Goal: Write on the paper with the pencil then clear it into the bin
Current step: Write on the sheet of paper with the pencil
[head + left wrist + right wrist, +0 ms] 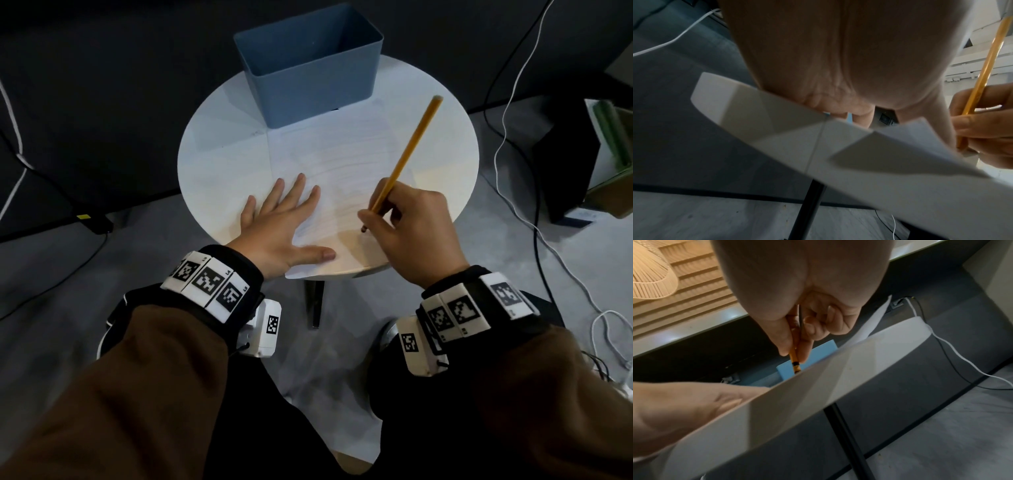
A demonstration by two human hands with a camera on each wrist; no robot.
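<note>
Table: a round white table (212, 144) stood on dark legs over a grey floor, carrying the bin, the paper and both hands.
Bin: a blue rectangular bin (308, 78) sat at the far edge of the table, open side up, its near wall just beyond the far end of the paper.
Paper: a white sheet of paper (342, 164) lay flat from the bin's foot to the near rim, its near corner hanging slightly past the table edge; faint lines of writing ran across it.
Left hand: the left hand (277, 222) lay palm down with its fingers straight and spread, grasping nothing, pressing the paper's left part, the thumb stretched along the near edge.
Right hand: the right hand (411, 229) was curled round the pencil, thumb and fingers pinching it low on the shaft, resting at the paper's near right part.
Pencil: the yellow pencil (407, 154) slanted up and away to the right from the grip, most of its length free above the hand; only the short dark tip (363, 229) showed below the fingers, down at the paper. In the right wrist view the fingers (803, 344) closed just above the tip end.
</note>
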